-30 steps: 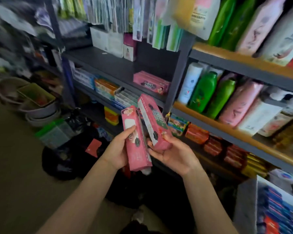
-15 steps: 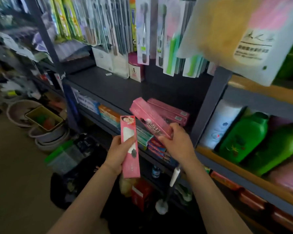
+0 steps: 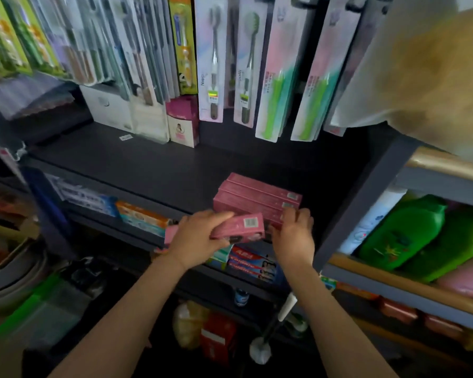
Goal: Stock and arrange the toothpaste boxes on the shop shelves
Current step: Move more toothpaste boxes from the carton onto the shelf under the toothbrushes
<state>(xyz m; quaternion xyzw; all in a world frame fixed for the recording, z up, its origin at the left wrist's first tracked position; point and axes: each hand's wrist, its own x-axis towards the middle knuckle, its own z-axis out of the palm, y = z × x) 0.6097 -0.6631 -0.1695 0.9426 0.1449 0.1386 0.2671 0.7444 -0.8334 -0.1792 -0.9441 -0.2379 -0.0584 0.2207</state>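
The left hand (image 3: pixel 195 241) grips a pink toothpaste box (image 3: pixel 224 231), held lengthwise and nearly level at the front edge of the dark shelf (image 3: pixel 153 165). The right hand (image 3: pixel 294 236) has its fingers spread against the near end of a stack of pink boxes (image 3: pixel 257 199) lying on that shelf. Packaged toothbrushes (image 3: pixel 246 64) hang above. Blue and orange toothpaste boxes (image 3: pixel 145 218) line the shelf below, and green bottles (image 3: pixel 404 233) stand to the right.

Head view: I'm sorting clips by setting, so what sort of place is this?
Probably a small shop's toiletries aisle: carded toothbrushes in packs hang over a dark shelf with stacked pink toothpaste boxes, beside green plastic bottles.
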